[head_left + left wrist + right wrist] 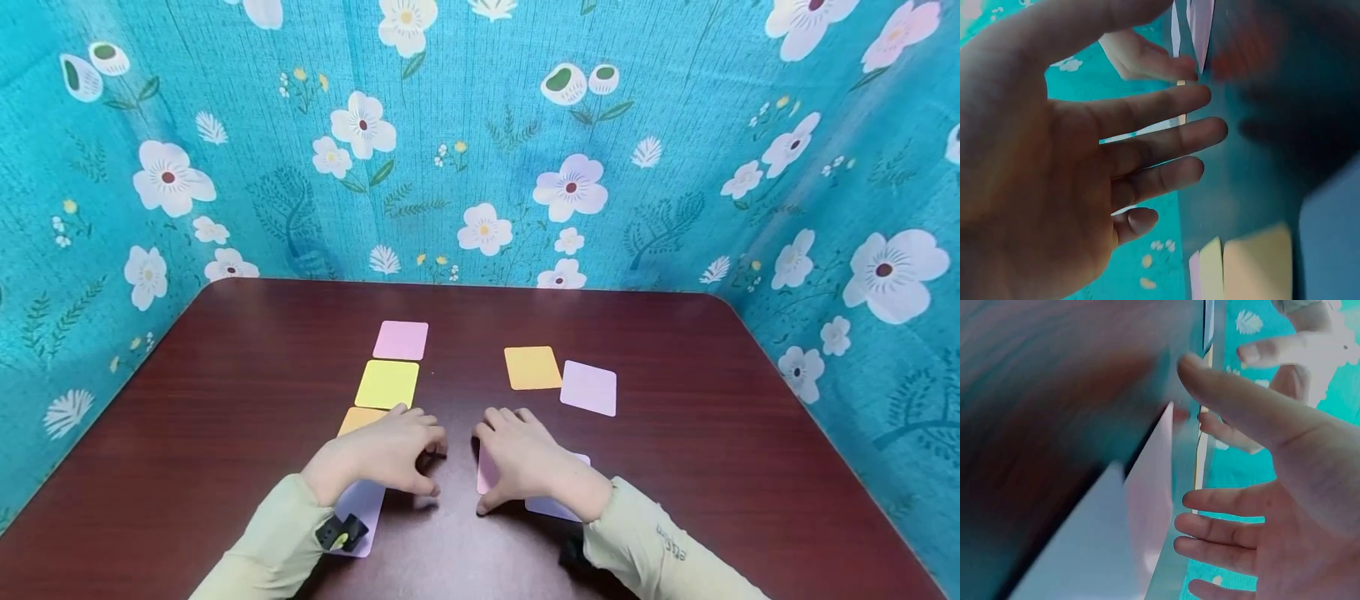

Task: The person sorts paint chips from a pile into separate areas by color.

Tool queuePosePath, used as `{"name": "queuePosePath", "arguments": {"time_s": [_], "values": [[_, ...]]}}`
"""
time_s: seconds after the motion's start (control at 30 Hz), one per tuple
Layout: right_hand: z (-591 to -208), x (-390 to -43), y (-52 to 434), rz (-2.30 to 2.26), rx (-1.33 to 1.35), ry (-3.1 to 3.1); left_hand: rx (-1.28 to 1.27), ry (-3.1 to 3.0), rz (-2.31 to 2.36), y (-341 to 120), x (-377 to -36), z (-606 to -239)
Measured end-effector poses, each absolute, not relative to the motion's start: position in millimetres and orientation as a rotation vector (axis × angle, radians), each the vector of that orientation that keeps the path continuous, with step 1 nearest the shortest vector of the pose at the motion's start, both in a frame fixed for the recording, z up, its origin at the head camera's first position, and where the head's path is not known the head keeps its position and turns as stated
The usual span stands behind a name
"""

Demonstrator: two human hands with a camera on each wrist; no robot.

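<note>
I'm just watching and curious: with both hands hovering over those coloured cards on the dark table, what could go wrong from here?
The left hand sits over the orange square card in the neat column with the yellow square card, so a brush might knock the column crooked. The right hand covers a pink square card overlapping a lilac square card; it could lift both together.

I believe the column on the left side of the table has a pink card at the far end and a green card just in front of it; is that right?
Not quite: the card in front of the pink card is yellow, not green. The head view shows it, on the left of the table.
</note>
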State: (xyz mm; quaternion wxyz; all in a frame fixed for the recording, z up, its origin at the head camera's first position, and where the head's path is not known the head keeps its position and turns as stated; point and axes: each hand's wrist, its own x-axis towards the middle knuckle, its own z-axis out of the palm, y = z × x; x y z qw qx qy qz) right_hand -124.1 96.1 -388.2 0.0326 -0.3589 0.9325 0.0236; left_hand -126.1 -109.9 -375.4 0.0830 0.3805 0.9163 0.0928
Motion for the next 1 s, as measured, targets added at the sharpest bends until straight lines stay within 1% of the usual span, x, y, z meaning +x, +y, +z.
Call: {"name": "queuePosePath", "arguments": {"time_s": [0.3, 0.5, 0.73, 1.0], "values": [[-391, -125, 124, 0.04, -0.963, 2.857, 1.128, 2.779, 0.178, -81, -129, -385], [-388, -126, 139, 0.058, -0.923, 2.873, 1.138, 2.812, 0.13, -66, -130, -388], [-387, -127, 145, 0.016, -0.932, 2.88, 1.139, 2.85, 0.057, -49, -130, -393], [-390, -127, 145, -0.019, -0.987, 2.907, 1.077, 2.863, -0.006, -38, -130, -396]]}}
